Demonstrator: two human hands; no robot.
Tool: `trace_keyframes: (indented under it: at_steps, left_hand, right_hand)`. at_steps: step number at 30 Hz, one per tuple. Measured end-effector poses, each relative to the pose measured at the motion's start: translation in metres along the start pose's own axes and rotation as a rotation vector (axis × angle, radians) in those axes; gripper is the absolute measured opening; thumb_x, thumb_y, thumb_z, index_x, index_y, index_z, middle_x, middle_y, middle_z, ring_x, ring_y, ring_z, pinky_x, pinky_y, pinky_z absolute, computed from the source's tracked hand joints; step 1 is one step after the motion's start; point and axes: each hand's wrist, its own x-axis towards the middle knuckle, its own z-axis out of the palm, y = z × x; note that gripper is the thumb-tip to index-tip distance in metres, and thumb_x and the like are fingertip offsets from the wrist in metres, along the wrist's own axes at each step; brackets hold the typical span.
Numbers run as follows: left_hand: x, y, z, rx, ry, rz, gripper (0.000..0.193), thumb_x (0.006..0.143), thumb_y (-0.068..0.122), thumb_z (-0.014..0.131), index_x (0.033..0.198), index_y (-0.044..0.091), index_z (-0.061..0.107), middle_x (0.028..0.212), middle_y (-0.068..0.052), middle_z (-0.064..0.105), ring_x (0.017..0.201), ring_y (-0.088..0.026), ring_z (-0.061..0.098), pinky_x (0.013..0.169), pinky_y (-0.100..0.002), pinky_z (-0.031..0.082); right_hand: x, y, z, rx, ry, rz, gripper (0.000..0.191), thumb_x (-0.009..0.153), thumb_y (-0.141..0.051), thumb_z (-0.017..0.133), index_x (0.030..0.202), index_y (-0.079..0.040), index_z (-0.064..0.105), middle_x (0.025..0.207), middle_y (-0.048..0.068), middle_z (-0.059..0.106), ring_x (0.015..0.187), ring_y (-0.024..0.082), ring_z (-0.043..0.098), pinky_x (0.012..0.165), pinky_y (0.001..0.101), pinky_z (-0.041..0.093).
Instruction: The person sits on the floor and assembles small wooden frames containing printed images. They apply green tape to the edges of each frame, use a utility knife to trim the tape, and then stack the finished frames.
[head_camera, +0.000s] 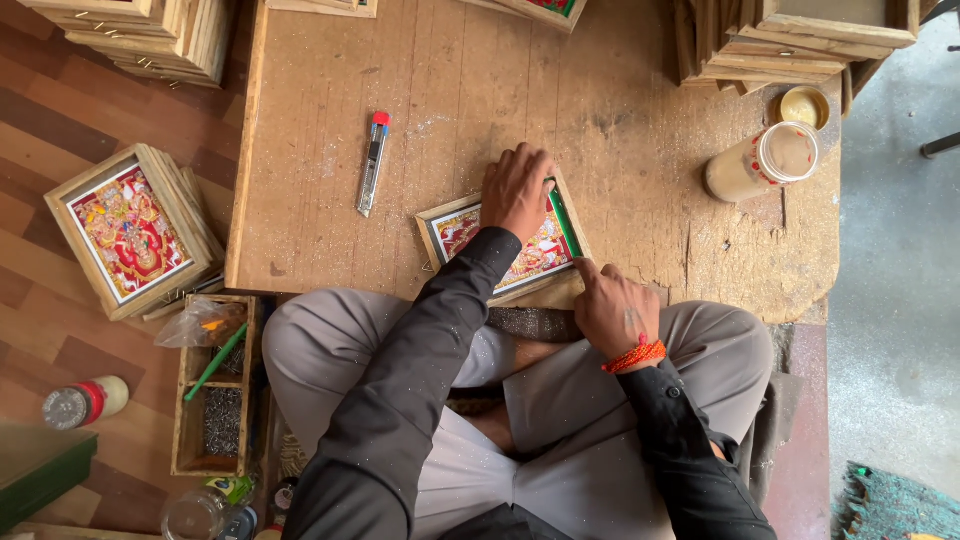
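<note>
The left hand (517, 190) lies flat and open, pressing down on the small wooden picture frame with the red and gold picture (503, 248), which sits at the near edge of the worn wooden surface (640, 130). The right hand (615, 308) is half curled, one finger poking the frame's right corner. I think the frame is being fitted together, so it needs holding tight; its long side runs left to right, tipped up a little at the right.

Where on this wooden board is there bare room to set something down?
The board is bare between the utility knife and the white jar, above the picture frame. Left of the knife is a narrower strip. It is crowded at the near edge, where the left hand and right hand hold the frame.
</note>
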Motion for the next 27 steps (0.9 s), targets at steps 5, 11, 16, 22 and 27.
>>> trace_keyframes:
  at_steps: [5, 11, 16, 22, 27]
  left_hand:
    - [0.009, 0.002, 0.002, -0.059, -0.064, -0.152, 0.034, 0.080, 0.010, 0.081, 0.095, 0.016, 0.052, 0.094, -0.002, 0.057, 0.091, -0.026, 0.060, 0.079, -0.045, 0.045]
    - [0.002, 0.001, -0.004, -0.064, -0.067, -0.130, 0.019, 0.084, 0.009, 0.078, 0.090, 0.013, 0.060, 0.103, -0.004, 0.058, 0.100, -0.027, 0.059, 0.086, -0.044, 0.046]
    - [-0.012, -0.011, -0.024, 0.080, -0.221, 0.265, 0.036, 0.086, 0.004, 0.067, 0.120, 0.018, 0.072, 0.131, -0.008, 0.058, 0.118, -0.028, 0.054, 0.102, -0.045, 0.044]
    - [-0.009, -0.013, -0.031, 0.179, -0.378, 0.206, 0.047, 0.089, 0.001, 0.064, 0.133, 0.015, 0.071, 0.135, -0.010, 0.053, 0.128, -0.031, 0.049, 0.112, -0.049, 0.040]
    - [-0.018, 0.011, -0.033, 0.145, -0.470, 0.399, 0.040, 0.084, 0.002, 0.061, 0.120, 0.017, 0.073, 0.149, -0.018, 0.038, 0.144, -0.042, 0.030, 0.119, -0.060, 0.022]
  right_hand:
    - [-0.005, 0.001, 0.003, -0.012, 0.022, -0.006, 0.048, 0.089, -0.017, 0.059, 0.137, -0.024, 0.059, 0.089, 0.012, 0.068, 0.076, 0.031, 0.071, 0.064, 0.0465, 0.055]
    - [-0.009, 0.008, 0.003, 0.127, 0.208, -0.044, 0.066, 0.084, -0.021, 0.065, 0.147, -0.014, 0.050, 0.092, 0.013, 0.068, 0.087, 0.033, 0.068, 0.065, 0.0465, 0.054]
    - [-0.008, 0.017, 0.011, 0.121, 0.221, -0.019, 0.060, 0.085, -0.024, 0.067, 0.143, -0.018, 0.054, 0.096, 0.010, 0.068, 0.095, 0.031, 0.066, 0.073, 0.0457, 0.055]
    - [-0.006, 0.020, 0.012, 0.111, 0.159, 0.007, 0.070, 0.080, -0.022, 0.067, 0.148, -0.019, 0.051, 0.097, 0.010, 0.068, 0.095, 0.032, 0.066, 0.073, 0.0458, 0.056]
    - [-0.007, 0.021, 0.011, 0.090, 0.143, -0.001, 0.072, 0.078, -0.021, 0.067, 0.148, -0.019, 0.051, 0.097, 0.010, 0.068, 0.096, 0.032, 0.066, 0.074, 0.0455, 0.056]
